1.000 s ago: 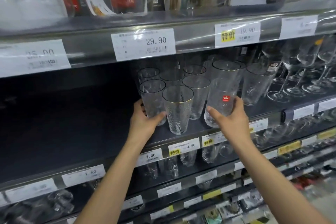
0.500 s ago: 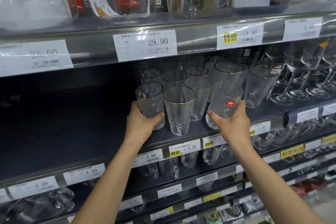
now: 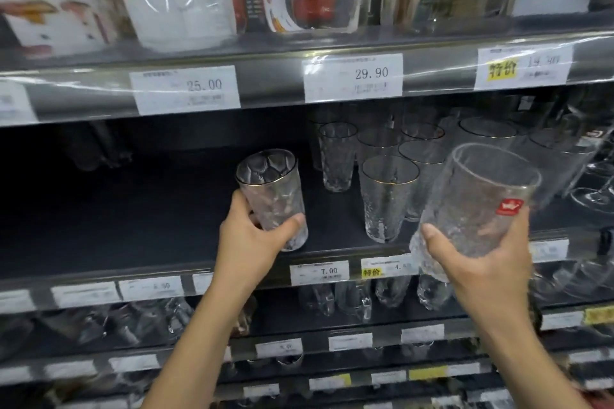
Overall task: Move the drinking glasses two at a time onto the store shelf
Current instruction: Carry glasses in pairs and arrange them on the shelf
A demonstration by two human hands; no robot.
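My left hand grips a textured, gold-rimmed drinking glass low on its body, held tilted just above the dark store shelf. My right hand grips a larger clear glass with a red sticker, tilted toward me in front of the shelf edge. Between the two, a gold-rimmed glass stands at the shelf front, and several more glasses stand behind it. A single textured glass stands further back.
The shelf's left half is bare dark surface. Wine glasses stand at the far right. The shelf above carries price tags and packaged jugs. Lower shelves hold more glassware behind price strips.
Both hands have lifted their glasses out of the cluster. The left glass has moved left and the right glass toward me, and the view has swung left.
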